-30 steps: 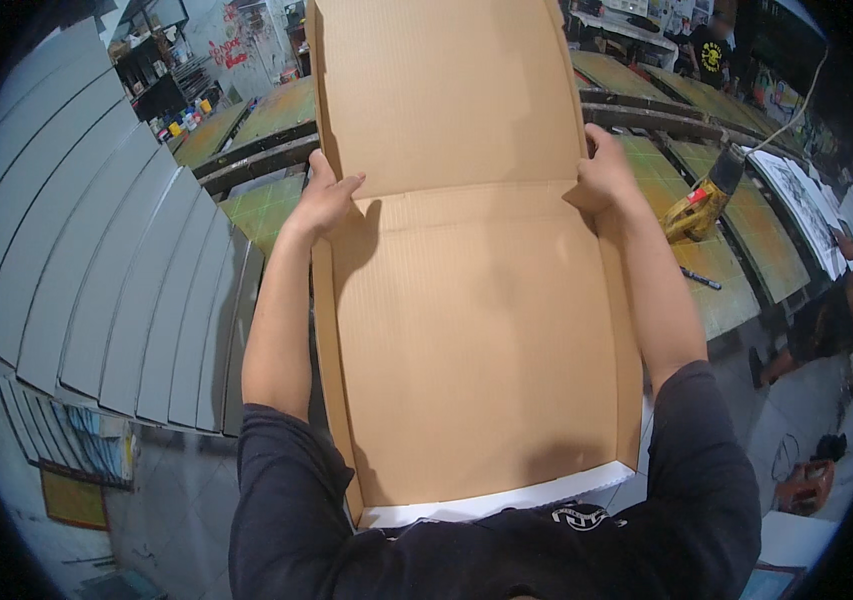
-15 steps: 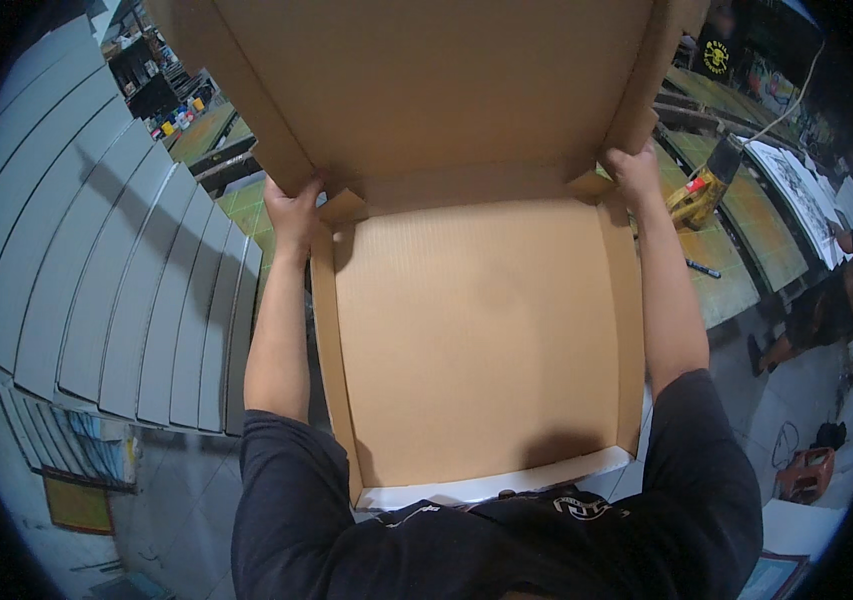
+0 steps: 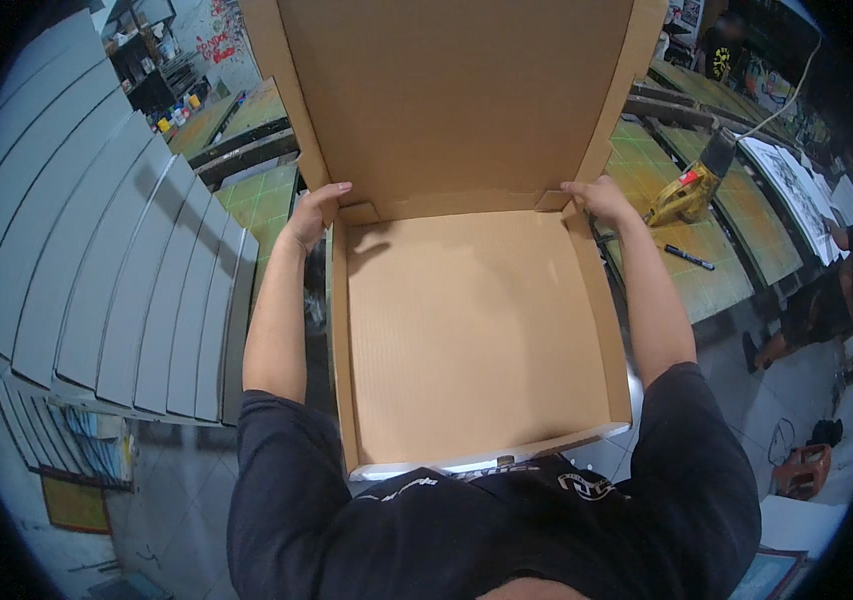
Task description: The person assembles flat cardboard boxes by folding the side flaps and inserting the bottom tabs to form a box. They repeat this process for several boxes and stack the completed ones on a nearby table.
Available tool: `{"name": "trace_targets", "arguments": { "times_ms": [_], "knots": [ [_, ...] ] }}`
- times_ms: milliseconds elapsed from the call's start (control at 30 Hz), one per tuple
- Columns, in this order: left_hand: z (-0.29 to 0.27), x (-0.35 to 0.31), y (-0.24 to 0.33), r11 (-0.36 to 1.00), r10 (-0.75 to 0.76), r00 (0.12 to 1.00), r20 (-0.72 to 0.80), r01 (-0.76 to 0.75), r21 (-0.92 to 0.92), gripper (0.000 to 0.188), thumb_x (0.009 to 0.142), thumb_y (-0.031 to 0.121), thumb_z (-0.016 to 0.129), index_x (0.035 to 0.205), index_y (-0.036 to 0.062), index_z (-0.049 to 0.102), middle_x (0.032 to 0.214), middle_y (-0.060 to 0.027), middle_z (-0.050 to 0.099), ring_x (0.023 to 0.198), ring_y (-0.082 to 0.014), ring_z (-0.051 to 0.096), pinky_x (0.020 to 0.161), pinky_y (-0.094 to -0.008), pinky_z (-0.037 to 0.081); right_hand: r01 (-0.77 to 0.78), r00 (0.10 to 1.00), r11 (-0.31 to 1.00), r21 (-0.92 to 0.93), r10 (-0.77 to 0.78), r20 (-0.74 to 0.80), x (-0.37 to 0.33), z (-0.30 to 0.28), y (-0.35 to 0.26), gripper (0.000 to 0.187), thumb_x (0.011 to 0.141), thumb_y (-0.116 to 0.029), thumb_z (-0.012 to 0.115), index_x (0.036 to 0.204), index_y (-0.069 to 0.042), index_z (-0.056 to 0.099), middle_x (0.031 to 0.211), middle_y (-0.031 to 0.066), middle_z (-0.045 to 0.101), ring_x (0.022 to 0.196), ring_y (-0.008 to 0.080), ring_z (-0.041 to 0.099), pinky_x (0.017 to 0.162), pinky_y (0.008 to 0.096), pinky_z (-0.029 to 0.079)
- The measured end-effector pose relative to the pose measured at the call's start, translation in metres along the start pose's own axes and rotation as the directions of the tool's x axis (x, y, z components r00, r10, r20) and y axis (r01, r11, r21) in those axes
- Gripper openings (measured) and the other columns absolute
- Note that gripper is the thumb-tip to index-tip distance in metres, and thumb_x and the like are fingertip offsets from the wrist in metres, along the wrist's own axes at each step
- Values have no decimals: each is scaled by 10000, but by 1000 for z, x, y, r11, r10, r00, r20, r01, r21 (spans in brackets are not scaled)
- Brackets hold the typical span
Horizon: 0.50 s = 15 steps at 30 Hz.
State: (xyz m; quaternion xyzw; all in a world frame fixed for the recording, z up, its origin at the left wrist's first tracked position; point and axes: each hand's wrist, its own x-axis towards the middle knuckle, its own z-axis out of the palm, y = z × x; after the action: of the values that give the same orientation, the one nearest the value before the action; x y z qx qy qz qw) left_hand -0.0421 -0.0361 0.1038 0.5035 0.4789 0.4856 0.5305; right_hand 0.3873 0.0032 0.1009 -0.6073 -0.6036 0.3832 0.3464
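A shallow brown cardboard box [image 3: 476,330] lies against the front of my body, its inside bare. Its lid [image 3: 461,100] stands raised along the far side, and small folded flaps show at both hinge corners. My left hand [image 3: 312,215] grips the far left corner, thumb over the edge and the other fingers hidden behind the wall. At the far right corner my right hand [image 3: 601,199] holds on in the same way, with its thumb reaching toward the corner flap.
Stacked grey-white boxes [image 3: 96,260] rise on my left. Beyond the box stand greenish work tables [image 3: 716,255] bearing a yellow heat gun [image 3: 691,190], a black marker [image 3: 689,257] and paper sheets [image 3: 791,190]. Another person [image 3: 826,300] is at the right; a red container [image 3: 801,472] sits on the floor.
The lid has tipped farther back from me and shows more of its edges. Both hands, still on the hinge corners, have shifted slightly inward and down, and the box's near edge has risen.
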Motion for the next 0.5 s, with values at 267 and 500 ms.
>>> {"name": "trace_targets", "arguments": {
  "times_ms": [267,500],
  "knots": [
    [5,3,-28,879,286,955,79,-229,-418,771,841,622,417,1367,63,350,1387,-84,391,1295,-231,324,1076,-353,217,132,989,986,103,-138,46,-7,-2,9,561,862,-393,558,1278,-27,475,1290,159,489,1188,250,460,989,338,348],
    [19,13,-21,853,162,982,93,-92,-513,629,949,509,232,1374,55,328,1387,-81,392,1276,-247,355,1072,-382,240,157,936,625,765,-340,86,19,11,45,871,856,-671,327,1431,-38,164,1472,133,231,1362,242,187,1104,412,99]
  ]
}}
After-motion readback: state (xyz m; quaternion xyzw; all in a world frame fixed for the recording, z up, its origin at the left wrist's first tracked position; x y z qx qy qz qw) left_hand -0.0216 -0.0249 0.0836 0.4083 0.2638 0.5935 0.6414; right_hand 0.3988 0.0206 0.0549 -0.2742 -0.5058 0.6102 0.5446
